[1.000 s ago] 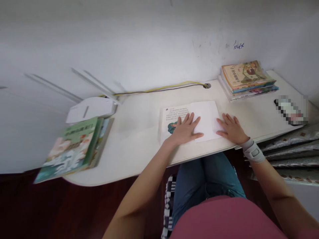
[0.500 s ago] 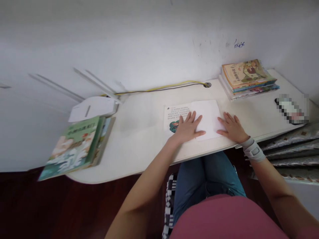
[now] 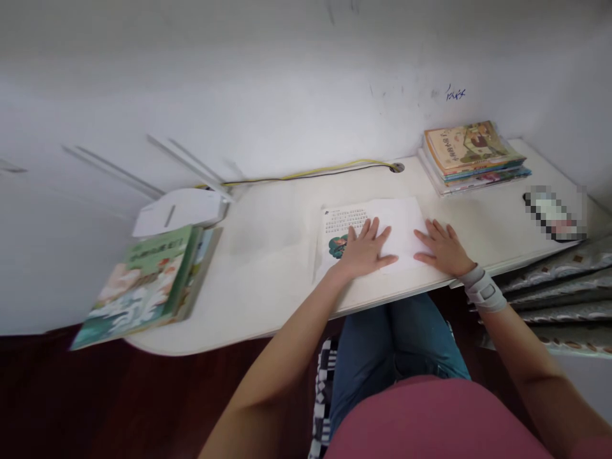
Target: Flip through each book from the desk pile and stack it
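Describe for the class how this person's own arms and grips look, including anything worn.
Both forearms are bare, and neither the left grip nor the right grip is gloved. A pale grey band with a squarish, buckle-like piece circles the right wrist; none shows on the left. A scrap of pink sleeve appears at lower right.

A plain dusty-pink fabric top (image 3: 444,417) covers the torso, its matching sleeve (image 3: 597,448) showing at the upper right arm (image 3: 535,360). Mid-blue denim jeans (image 3: 363,347) darken near the waist. A pale grey, strap-like wrist band (image 3: 479,292) carries a small rectangular buckle-like piece (image 3: 488,291). The left forearm (image 3: 282,363) is bare.
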### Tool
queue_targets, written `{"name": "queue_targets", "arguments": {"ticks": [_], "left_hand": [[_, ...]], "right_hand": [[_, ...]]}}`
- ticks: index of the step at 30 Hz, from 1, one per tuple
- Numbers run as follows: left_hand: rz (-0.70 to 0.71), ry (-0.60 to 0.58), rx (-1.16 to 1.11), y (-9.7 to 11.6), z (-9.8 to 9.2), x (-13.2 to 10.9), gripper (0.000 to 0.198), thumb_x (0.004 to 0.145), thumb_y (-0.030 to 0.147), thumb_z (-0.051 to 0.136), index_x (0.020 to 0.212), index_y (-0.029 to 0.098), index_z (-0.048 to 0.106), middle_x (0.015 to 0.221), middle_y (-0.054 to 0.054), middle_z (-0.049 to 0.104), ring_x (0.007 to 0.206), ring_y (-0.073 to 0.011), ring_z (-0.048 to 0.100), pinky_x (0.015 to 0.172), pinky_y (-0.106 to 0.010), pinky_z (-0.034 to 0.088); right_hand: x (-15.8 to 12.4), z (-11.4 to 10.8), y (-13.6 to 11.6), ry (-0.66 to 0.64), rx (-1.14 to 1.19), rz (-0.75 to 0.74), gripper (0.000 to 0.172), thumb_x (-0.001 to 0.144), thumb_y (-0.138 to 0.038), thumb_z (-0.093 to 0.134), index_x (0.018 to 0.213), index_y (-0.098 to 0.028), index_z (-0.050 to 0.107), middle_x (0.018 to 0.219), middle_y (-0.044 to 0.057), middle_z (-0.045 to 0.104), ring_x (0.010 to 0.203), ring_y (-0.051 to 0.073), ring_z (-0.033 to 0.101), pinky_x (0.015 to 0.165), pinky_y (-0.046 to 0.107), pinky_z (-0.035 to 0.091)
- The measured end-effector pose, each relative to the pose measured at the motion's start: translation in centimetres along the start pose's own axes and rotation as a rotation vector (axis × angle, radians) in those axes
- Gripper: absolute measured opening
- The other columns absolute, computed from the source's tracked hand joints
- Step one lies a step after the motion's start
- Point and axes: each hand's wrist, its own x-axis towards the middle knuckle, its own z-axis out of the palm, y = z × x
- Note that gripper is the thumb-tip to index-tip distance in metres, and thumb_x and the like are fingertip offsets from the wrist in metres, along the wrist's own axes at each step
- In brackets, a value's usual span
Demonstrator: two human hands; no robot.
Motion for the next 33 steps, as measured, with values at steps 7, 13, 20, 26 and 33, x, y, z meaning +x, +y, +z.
{"name": "queue_targets", "arguments": {"ticks": [7,13,20,26,33], "left_hand": [[-0.005,-0.009,0.008,0.7,-0.2,0.4,0.085,0.084,0.072,0.035,0.151,0.021,0.021,0.159,-0.016,0.004,0.146,-0.0378,0.003,0.111,-0.065,0.007],[-0.03,0.014,0.005,1.2,0.2,0.8,0.085,0.085,0.071,0.036,0.151,0.021,0.021,0.159,-0.015,0.003,0.146,-0.0369,0.003,0.113,-0.062,0.006],[-0.003,0.042,-0.028,1.7,0.4,1.6,0.087,0.084,0.073,0.033,0.151,0.019,0.022,0.159,-0.016,0.003,0.146,-0.037,0.003,0.112,-0.064,0.005],[-0.006,0.084,-0.035,2.6,0.6,2.0,0.088,0.084,0.075,0.028,0.151,0.018,0.021,0.159,-0.017,0.007,0.146,-0.036,0.006,0.113,-0.062,0.008],[-0.051,0.08,-0.034,3.5,0.9,1.6,0.089,0.085,0.075,0.02,0.151,0.015,0.02,0.159,-0.019,0.005,0.146,-0.0367,0.004,0.112,-0.064,0.007]], "right_hand": [[0.1,0.1,0.2,-0.006,0.005,0.005,0.067,0.09,-0.064,0.035,0.144,-0.025,0.04,0.154,0.017,0.029,0.142,0.032,0.026,0.11,0.054,0.02],[0.1,0.0,0.2,0.006,-0.007,-0.004,0.066,0.09,-0.063,0.036,0.143,-0.025,0.042,0.153,0.018,0.031,0.141,0.033,0.028,0.109,0.055,0.022],[0.1,0.0,0.3,0.013,-0.019,-0.003,0.064,0.09,-0.06,0.04,0.142,-0.024,0.042,0.152,0.018,0.033,0.14,0.033,0.029,0.108,0.056,0.025],[0.2,0.1,0.3,0.03,-0.008,0.006,0.065,0.091,-0.061,0.037,0.143,-0.022,0.042,0.152,0.018,0.034,0.14,0.032,0.031,0.108,0.055,0.027],[0.2,0.5,0.3,0.04,-0.032,-0.024,0.066,0.091,-0.06,0.037,0.143,-0.02,0.041,0.151,0.022,0.032,0.14,0.036,0.03,0.107,0.058,0.026]]}}
